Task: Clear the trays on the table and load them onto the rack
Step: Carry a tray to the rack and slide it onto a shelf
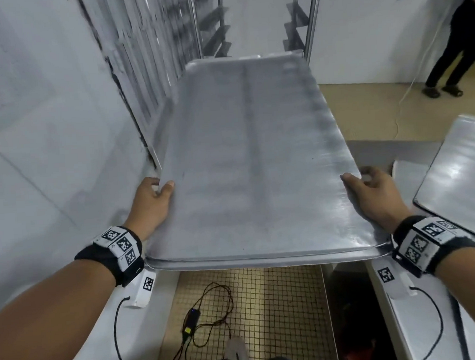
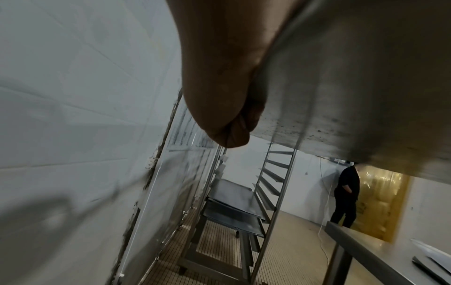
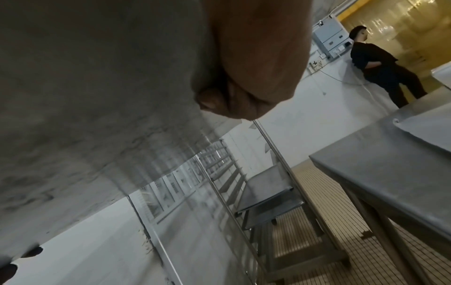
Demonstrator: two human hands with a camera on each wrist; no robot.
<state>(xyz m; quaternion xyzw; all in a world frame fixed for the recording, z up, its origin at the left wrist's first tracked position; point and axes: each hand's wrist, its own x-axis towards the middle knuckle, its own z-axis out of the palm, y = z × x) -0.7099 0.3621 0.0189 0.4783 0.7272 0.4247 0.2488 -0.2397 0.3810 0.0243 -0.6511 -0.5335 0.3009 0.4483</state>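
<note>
While both hands grip its long edges, left hand (image 1: 151, 204) and right hand (image 1: 376, 196) hold tray (image 1: 251, 156) level, fingers hidden beneath, rack (image 1: 308, 22) blurred beyond its far edge.

A person in black clothes (image 1: 457, 35) stands by the white wall (image 1: 374, 26) at the far right of the tiled floor (image 1: 254, 298). A black cable with a small device (image 1: 191, 320) hangs above that floor. Yellow strip curtains (image 3: 395, 21) hang behind the person.
</note>
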